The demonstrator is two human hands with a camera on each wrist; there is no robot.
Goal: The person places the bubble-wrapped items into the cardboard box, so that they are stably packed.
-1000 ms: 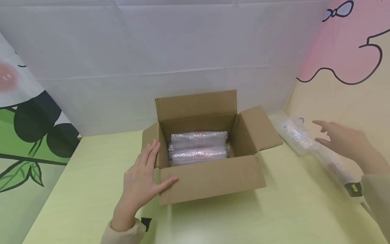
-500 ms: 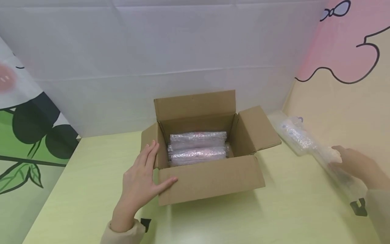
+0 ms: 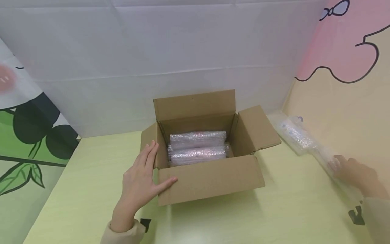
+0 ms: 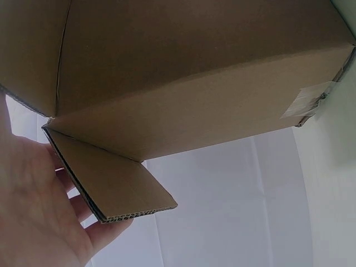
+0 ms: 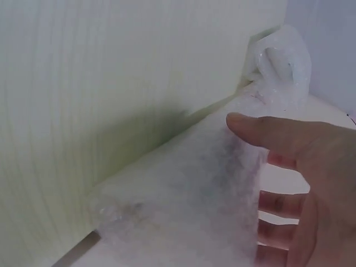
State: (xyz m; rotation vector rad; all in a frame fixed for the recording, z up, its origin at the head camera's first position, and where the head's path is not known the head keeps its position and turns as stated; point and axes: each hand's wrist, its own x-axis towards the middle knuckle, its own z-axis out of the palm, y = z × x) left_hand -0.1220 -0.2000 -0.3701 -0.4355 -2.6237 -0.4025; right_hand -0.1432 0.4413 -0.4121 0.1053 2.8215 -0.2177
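Package (image 5: 183, 206), bubble-wrapped, translucent, crinkled, was gripped by the right hand (image 3: 354, 173) near the right edge of the surface (image 3: 91, 183). Left hand (image 3: 138, 183), fingers spread wide, rested against the brown carton (image 3: 210, 179).

On my left wrist feed I've got the left hand (image 4: 39, 206), fingers (image 4: 108, 232) tucked behind a flap (image 4: 111, 178) of a cardboard box (image 4: 206, 105), clear tape (image 4: 306, 100) near one corner.

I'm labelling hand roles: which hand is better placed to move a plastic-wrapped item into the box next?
Probably the right hand: it holds a plastic-wrapped item, while the left hand rests on the box.
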